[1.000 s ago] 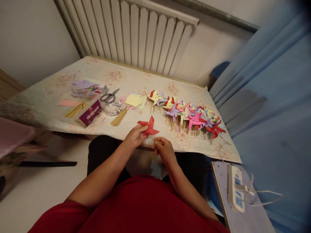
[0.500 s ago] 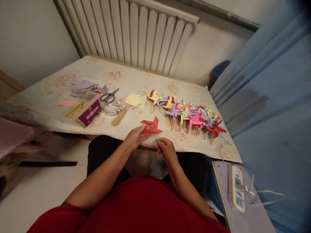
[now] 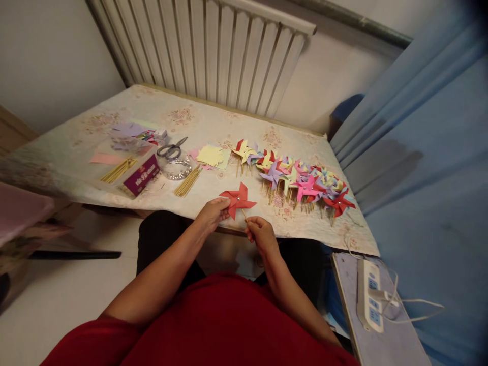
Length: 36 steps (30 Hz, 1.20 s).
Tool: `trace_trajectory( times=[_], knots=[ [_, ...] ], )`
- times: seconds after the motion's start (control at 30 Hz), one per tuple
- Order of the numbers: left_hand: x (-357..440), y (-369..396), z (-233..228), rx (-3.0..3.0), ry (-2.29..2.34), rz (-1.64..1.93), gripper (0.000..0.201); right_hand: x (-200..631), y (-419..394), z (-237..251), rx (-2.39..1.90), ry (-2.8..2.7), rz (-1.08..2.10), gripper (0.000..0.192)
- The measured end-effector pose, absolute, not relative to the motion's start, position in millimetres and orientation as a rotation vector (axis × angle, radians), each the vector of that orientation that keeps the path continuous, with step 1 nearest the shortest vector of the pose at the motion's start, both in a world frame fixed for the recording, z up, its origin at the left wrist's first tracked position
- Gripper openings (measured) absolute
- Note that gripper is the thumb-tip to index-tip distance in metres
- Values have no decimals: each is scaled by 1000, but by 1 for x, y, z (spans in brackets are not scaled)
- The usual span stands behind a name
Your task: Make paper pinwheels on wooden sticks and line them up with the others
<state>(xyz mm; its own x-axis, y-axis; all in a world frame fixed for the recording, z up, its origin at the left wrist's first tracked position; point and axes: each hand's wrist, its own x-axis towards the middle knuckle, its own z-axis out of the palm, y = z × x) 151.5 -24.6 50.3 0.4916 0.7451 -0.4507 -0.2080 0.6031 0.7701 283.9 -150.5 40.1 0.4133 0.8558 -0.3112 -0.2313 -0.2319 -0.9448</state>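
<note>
Person wears deep red top (image 3: 213,325), plain across visible front. Left sleeve (image 3: 102,338) short, same red. Black trousers (image 3: 158,244) over both thighs. Forearms (image 3: 163,274) bare, narrowing toward wrists; left hand (image 3: 214,213), right hand (image 3: 262,234) ungloved.

Two hands (image 3: 213,213) are holding one red pinwheel (image 3: 239,199); left of them, two stick bundles (image 3: 188,182) and one pair of scissors (image 3: 173,150) are lying; right of them, clustered pinwheels (image 3: 307,188) are standing, too crowded to count.
</note>
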Motion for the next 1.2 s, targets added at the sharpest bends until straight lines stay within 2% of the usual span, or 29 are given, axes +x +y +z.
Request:
trace_trajectory(
  times=[0.4,1.03,1.2],
  knots=[
    [154,-30,47,648,817,577,17,283,-150,38,-1448,-591,1101,26],
    [162,-41,57,520,780,606,22,280,-150,41,-1457,-553,1100,26],
    [161,-39,53,519,782,607,18,280,-150,41,-1460,-548,1092,26]
  ],
)
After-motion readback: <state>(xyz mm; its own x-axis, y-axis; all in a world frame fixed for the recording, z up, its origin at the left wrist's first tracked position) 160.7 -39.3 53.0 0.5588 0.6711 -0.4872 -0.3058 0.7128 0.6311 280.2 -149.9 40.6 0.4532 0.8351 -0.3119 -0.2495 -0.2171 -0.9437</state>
